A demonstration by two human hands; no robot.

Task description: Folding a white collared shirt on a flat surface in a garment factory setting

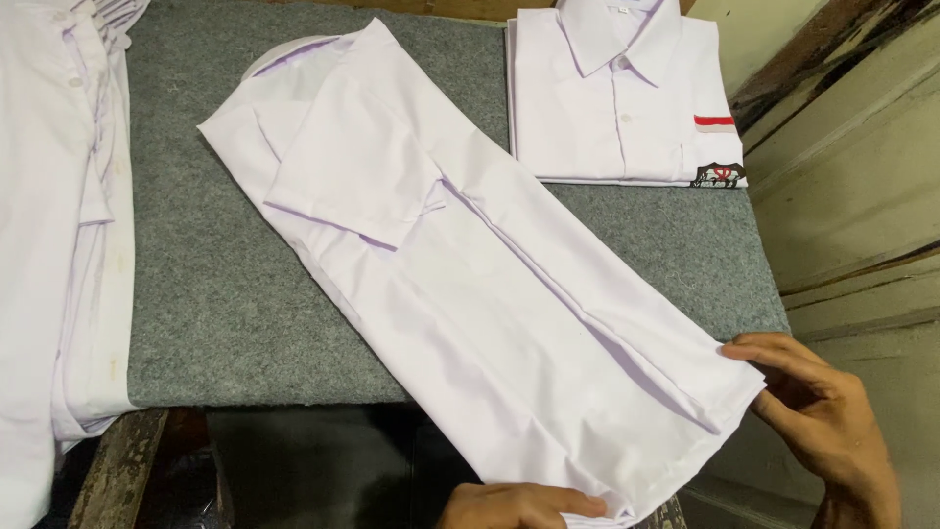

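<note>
Surface: grey felt-covered table (225, 323), head view, looking down; near edge drops to a dark gap, wooden leg at near-left corner.
Backdrop: cream wall panels (852, 196) beyond the right edge.
Shirt in work: white short-sleeved shirt (470, 294), folded lengthwise into a long strip, lying diagonally from the far-left part of the surface to the near-right corner; hem end overhangs the near edge.
Sleeve: folded sleeve (352, 171) lies flat on top of the strip, toward the far end.
Left hand (519, 506): at the near edge, fingers flat and together on the hem's lower corner; thumb hidden, so a pinch can't be confirmed.
Right hand (822, 411): off the near-right corner, fingers loosely spread, tips touching the hem's upper corner; not closed on cloth.
Far-right corner: finished folded shirt (622, 98), collar up, red stripe and dark patch on its right side.
Left edge: stack of white shirts (59, 216), well apart from both hands.
</note>
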